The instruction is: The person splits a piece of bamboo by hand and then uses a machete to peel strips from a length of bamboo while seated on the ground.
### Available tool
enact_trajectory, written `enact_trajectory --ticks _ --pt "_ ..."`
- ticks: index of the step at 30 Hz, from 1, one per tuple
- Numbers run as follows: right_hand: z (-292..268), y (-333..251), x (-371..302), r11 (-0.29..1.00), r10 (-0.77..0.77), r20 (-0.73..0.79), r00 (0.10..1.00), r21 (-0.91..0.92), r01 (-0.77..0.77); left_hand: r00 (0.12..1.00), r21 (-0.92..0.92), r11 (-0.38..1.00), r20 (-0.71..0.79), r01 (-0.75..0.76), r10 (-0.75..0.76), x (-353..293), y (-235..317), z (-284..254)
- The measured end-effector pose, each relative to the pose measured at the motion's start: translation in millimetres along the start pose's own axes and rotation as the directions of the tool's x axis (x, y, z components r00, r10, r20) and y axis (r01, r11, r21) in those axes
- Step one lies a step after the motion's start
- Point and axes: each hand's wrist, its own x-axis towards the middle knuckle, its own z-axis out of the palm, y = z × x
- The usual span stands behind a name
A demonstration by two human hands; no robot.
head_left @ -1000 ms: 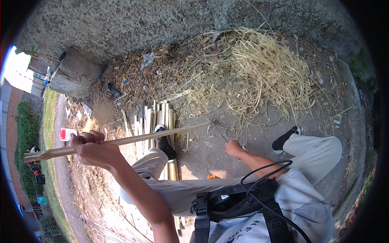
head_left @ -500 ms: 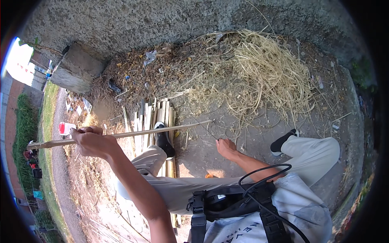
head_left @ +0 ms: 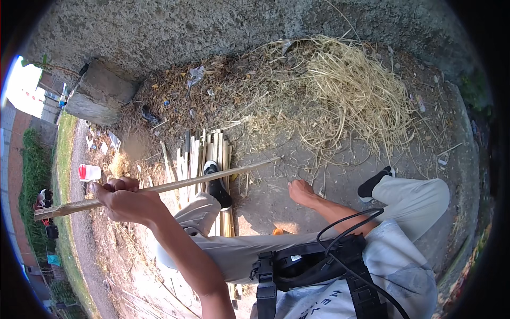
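My left hand (head_left: 126, 202) is wrapped round a long bamboo strip (head_left: 186, 183) near its thicker end. The strip slants up to the right, and its thin tip reaches over the bare ground in front of me. My right hand (head_left: 303, 192) is closed in a fist, right of the tip and below it, apart from the strip. What the right hand grips cannot be made out now. Under the strip, beside my shoe (head_left: 217, 192), lies a stack of split bamboo strips (head_left: 196, 154).
A heap of pale shavings (head_left: 356, 90) lies ahead to the right, against a rough wall (head_left: 212, 26). A concrete block (head_left: 101, 93) stands at the far left. A clear container with a red lid (head_left: 90, 173) sits near my left hand. Dry leaves and litter cover the ground by the wall.
My left hand has moved slightly right and down, tilting the strip more steeply. My right hand has shifted a little right; the thin dark tool seen in it earlier no longer shows clearly.
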Motion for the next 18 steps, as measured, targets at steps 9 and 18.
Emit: enact_trajectory --ticks 9,18 --pt "-2.8 -1.5 -12.6 0.999 0.043 0.098 0.994 -0.016 -0.041 0.999 -0.024 1.0 -0.031 -0.009 0.009 -1.1 9.5 6.8" --pt "-13.5 -34.5 -23.7 0.991 0.085 -0.002 0.996 0.102 -0.084 0.998 0.059 0.998 -0.055 -0.038 0.042 -2.4 6.3 9.3"
